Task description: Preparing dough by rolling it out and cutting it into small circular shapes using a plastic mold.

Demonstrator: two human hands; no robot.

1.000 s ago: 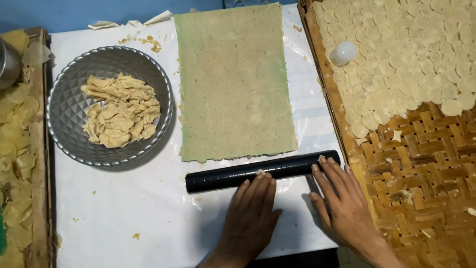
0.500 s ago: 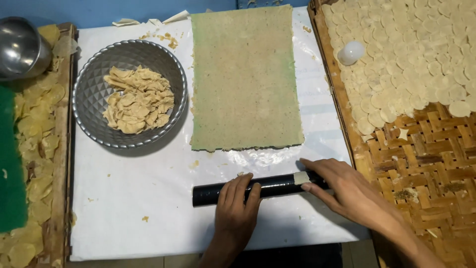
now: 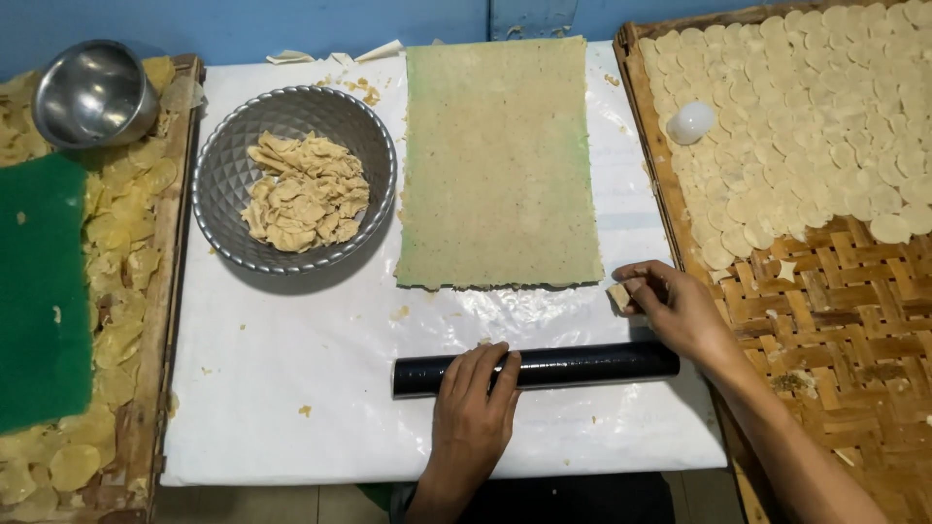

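Observation:
My left hand (image 3: 473, 403) lies flat, fingers apart, on a black cylindrical roller (image 3: 592, 366) that rests across the white plastic sheet (image 3: 291, 388). My right hand (image 3: 675, 309) is closed on a small piece of dough (image 3: 618, 296) just off the bottom right corner of the flat rectangular dough sheet (image 3: 497, 165). The dough sheet is pale tan with a greenish edge and lies above the roller.
A metal bowl of dough scraps (image 3: 294, 178) sits left of the sheet. A woven bamboo tray (image 3: 825, 320) at the right carries several round dough discs and a white ball (image 3: 691, 122). At the left, another tray (image 3: 155, 320) holds chips, a green mat (image 3: 39, 291) and a steel bowl (image 3: 92, 92).
My right hand left the roller's right end and moved up to the dough sheet's corner, closing on a small dough piece. The left hand stays on the roller.

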